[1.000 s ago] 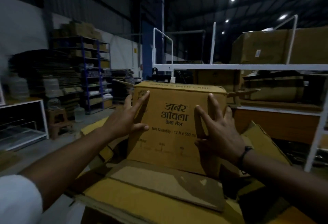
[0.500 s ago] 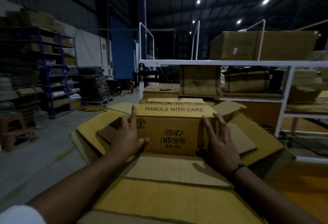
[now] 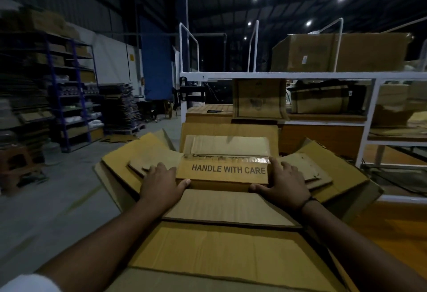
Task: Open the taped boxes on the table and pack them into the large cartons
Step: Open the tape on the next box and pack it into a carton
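Observation:
A brown cardboard box (image 3: pixel 227 171) printed "HANDLE WITH CARE" sits sunk inside a large open carton (image 3: pixel 221 252), only its top showing. Clear tape runs along its top seam. My left hand (image 3: pixel 163 183) grips the box's left end, thumb on the near face. My right hand (image 3: pixel 284 184) grips the right end the same way. The carton's flaps spread outward to the left, the right and towards me, and its inside is hidden.
A white metal rack (image 3: pixel 277 75) behind the carton holds more cardboard boxes (image 3: pixel 339 52). An orange wooden surface (image 3: pixel 392 229) lies at the right. Blue shelving (image 3: pixel 69 88) and stacked flat cardboard (image 3: pixel 120 106) stand along the left wall beyond grey floor.
The box was held high with its printed front facing me; both hands have lowered it into the carton until only its top shows. My fingers went from spread flat to curled around its ends.

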Tool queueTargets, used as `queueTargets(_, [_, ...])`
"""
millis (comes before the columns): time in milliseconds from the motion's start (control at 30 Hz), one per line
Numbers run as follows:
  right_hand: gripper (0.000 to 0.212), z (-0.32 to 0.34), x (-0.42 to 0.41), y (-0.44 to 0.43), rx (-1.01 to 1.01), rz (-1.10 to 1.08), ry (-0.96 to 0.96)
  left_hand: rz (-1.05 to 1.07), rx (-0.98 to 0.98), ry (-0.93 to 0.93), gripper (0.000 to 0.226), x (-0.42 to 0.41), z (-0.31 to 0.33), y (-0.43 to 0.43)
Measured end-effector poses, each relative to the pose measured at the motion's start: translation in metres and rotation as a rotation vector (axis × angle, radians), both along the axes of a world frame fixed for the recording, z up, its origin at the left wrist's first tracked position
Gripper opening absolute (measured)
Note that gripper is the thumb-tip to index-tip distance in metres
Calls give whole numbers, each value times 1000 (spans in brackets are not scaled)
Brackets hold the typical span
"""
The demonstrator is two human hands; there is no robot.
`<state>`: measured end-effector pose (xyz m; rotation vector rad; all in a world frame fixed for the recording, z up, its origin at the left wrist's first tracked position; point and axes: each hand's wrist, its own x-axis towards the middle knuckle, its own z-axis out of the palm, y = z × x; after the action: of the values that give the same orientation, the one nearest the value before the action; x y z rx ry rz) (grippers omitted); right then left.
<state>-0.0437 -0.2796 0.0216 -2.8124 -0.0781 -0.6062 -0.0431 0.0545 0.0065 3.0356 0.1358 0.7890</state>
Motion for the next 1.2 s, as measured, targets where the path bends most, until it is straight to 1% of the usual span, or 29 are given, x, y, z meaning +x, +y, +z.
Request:
queueTargets(100, [101,0,4,-1,-27,-1,71,-24,24,27,68,-1,6,0])
queueTargets(133, [100,1,5,-1,20,19,81,-43,-2,21,70,-3,9,0])
queueTargets(167, [98,2,5,-1,116,48,75,-70,-51,14,72,-3,12,2])
queueTargets(233, [91,8,-1,-1,428,130,14,-126,-248,-23,78,-3,18,7])
queueTargets(300, [80,17,-14,-1,729,201,-53,-150,-538,-23,94,5,22,15])
queueTargets(367, [59,26,-28,-4,888,252,-128,-183,-789,33,105,16,23,24])
queueTargets(400, [54,29,-34,-7,938,298,-154,-205,-876,84,104,19,23,27])
queueTargets(467, [58,31,-44,-11,970,396,-132,-258,-996,172,105,18,25,30])
queueTargets(500, [60,31,-50,-11,937,419,-83,-285,-1023,209,109,18,24,33])
queueTargets(567, [58,27,-56,-8,771,430,35,-342,-964,288,109,13,25,32])
queueTargets(600, [54,22,-56,-6,636,421,85,-348,-868,320,106,9,26,31])
queueTargets(633, [47,18,-56,-3,492,408,120,-341,-720,343,105,2,29,28])
queueTargets(667, [38,13,-55,0,358,392,138,-344,-545,370,111,-1,29,27])
queueTargets(700, [29,9,-54,4,244,385,150,-355,-377,391,123,-5,28,25])
queueTargets(733, [28,6,-54,8,150,380,146,-355,-265,413,132,-8,26,23])
queueTargets(767, [33,4,-54,12,81,383,140,-345,-197,419,135,-12,23,20])
queueTargets(867, [52,-2,-58,25,-68,402,146,-313,-79,416,132,-20,12,8])
queueTargets(900, [55,-3,-59,30,-111,419,147,-304,-46,416,126,-21,9,3])
queueTargets(1000, [60,-5,-61,48,-208,484,141,-333,-4,418,84,-23,1,-21])
queueTargets(1033, [60,-3,-61,54,-234,508,134,-373,-7,411,75,-24,-1,-28])
queueTargets(1100, [58,-2,-59,66,-277,552,120,-470,-9,378,65,-24,-4,-37])
queueTargets(1200, [56,-5,-54,80,-287,607,102,-559,-17,307,58,-22,-7,-37])
